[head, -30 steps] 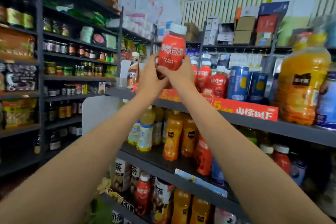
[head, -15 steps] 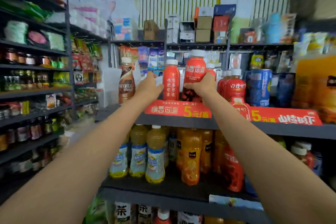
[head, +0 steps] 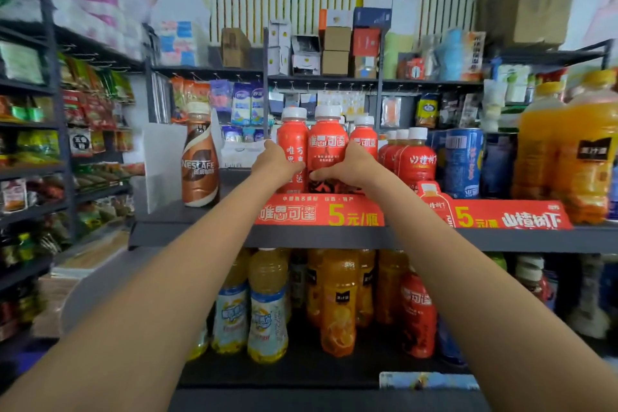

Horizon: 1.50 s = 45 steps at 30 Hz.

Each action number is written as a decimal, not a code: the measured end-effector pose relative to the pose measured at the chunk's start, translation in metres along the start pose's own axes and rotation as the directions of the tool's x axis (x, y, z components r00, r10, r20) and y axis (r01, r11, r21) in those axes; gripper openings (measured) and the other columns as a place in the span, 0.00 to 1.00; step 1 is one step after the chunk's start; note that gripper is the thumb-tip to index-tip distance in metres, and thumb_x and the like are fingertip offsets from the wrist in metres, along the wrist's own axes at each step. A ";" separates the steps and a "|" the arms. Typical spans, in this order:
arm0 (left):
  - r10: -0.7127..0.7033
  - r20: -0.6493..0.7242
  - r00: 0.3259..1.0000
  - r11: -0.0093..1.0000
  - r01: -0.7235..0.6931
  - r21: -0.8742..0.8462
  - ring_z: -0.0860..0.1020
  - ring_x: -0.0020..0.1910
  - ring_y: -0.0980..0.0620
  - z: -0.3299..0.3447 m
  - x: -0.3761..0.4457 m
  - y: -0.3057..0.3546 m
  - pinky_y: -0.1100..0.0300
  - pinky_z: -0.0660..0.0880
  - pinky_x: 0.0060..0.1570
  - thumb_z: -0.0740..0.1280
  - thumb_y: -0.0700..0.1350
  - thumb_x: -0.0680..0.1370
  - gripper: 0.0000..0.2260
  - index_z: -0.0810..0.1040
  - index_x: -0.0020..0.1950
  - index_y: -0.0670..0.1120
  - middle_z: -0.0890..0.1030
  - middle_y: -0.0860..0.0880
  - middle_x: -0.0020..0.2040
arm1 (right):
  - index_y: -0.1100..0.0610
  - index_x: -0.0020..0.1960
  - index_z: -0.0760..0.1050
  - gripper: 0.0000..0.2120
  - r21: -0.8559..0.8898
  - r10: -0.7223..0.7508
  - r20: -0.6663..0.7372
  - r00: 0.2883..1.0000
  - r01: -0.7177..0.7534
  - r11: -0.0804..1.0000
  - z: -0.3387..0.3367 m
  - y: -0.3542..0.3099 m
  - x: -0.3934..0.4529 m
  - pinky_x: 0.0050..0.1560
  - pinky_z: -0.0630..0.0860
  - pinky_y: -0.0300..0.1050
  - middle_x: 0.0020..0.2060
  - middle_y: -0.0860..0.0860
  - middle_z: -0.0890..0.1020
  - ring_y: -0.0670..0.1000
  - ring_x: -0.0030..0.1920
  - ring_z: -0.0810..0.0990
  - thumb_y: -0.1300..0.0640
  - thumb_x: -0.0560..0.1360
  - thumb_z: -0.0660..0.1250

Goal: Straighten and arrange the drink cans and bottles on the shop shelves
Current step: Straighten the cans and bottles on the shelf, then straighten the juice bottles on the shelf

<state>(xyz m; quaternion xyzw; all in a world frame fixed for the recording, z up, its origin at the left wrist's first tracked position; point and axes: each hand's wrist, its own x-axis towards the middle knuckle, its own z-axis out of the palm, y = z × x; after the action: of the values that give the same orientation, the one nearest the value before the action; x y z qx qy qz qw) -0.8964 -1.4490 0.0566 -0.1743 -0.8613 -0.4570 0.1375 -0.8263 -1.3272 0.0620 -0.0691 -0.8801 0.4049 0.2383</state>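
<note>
Three red bottles with white caps stand in a row on the dark upper shelf (head: pixel 187 227). My right hand (head: pixel 347 167) grips the lower part of the middle red bottle (head: pixel 327 144), which stands upright on the shelf. My left hand (head: pixel 279 164) wraps the left red bottle (head: pixel 294 140) beside it. The right red bottle (head: pixel 364 137) is partly hidden behind my right hand. Both forearms reach up from below.
A brown Nescafe bottle (head: pixel 200 160) stands alone to the left. Further red bottles (head: pixel 416 157), blue cans (head: pixel 463 160) and large orange juice bottles (head: pixel 585 150) fill the right. Red price strips (head: pixel 317 212) line the shelf edge. Yellow and orange drinks (head: pixel 337 301) crowd the lower shelf.
The red bottle, held high in both hands a second ago, has come down to stand on the shelf between two others. My left hand moved onto the left bottle. The camera view shifted.
</note>
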 end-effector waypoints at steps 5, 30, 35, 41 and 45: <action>0.019 0.004 1.000 0.999 -0.019 0.037 0.73 0.62 0.41 0.000 -0.001 0.001 0.46 0.71 0.61 0.68 0.49 0.75 0.30 0.58 0.71 0.41 0.72 0.40 0.65 | 0.59 0.68 0.57 0.38 -0.037 -0.006 -0.019 1.000 0.005 0.999 -0.005 -0.004 -0.005 0.57 0.69 0.47 0.62 0.54 0.72 0.56 0.63 0.71 0.55 0.67 0.76; 0.692 -0.371 0.619 0.721 -0.624 0.302 0.70 0.56 0.48 -0.001 -0.122 -0.055 0.56 0.66 0.56 0.59 0.39 0.73 0.15 0.72 0.58 0.41 0.74 0.42 0.56 | 0.66 0.52 0.74 0.11 -0.301 -0.709 -0.496 0.500 0.667 0.681 0.067 0.019 -0.117 0.49 0.70 0.41 0.47 0.59 0.76 0.53 0.48 0.73 0.69 0.71 0.59; 0.727 -0.056 0.684 0.649 -0.659 0.380 0.69 0.50 0.48 0.043 -0.174 -0.143 0.55 0.66 0.48 0.58 0.41 0.71 0.12 0.72 0.53 0.44 0.75 0.44 0.51 | 0.64 0.46 0.74 0.08 -0.352 -0.644 -0.249 0.723 0.552 0.756 0.130 0.116 -0.167 0.45 0.73 0.50 0.45 0.59 0.75 0.56 0.46 0.73 0.64 0.71 0.58; 0.534 0.092 0.840 0.742 -0.519 0.424 0.72 0.53 0.42 0.057 -0.189 -0.193 0.49 0.69 0.51 0.63 0.37 0.72 0.12 0.74 0.55 0.41 0.74 0.42 0.53 | 0.62 0.45 0.74 0.08 -0.365 -0.421 -0.215 0.881 0.327 0.872 0.148 0.171 -0.183 0.46 0.74 0.53 0.47 0.59 0.74 0.57 0.48 0.72 0.63 0.71 0.57; 0.501 0.110 0.859 0.762 -0.498 0.414 0.71 0.55 0.41 0.065 -0.188 -0.191 0.49 0.67 0.53 0.63 0.36 0.73 0.12 0.73 0.56 0.40 0.73 0.41 0.54 | 0.66 0.56 0.71 0.12 -0.350 -0.144 -0.252 0.957 0.048 0.935 0.145 0.186 -0.181 0.58 0.70 0.53 0.56 0.62 0.72 0.62 0.57 0.70 0.65 0.73 0.63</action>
<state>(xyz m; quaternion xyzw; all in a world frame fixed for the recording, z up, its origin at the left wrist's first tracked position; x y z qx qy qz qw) -0.8133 -1.5271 -0.1947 -0.3608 -0.8621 -0.2037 0.2919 -0.7496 -1.3594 -0.2240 -0.1211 -0.8976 0.2211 0.3617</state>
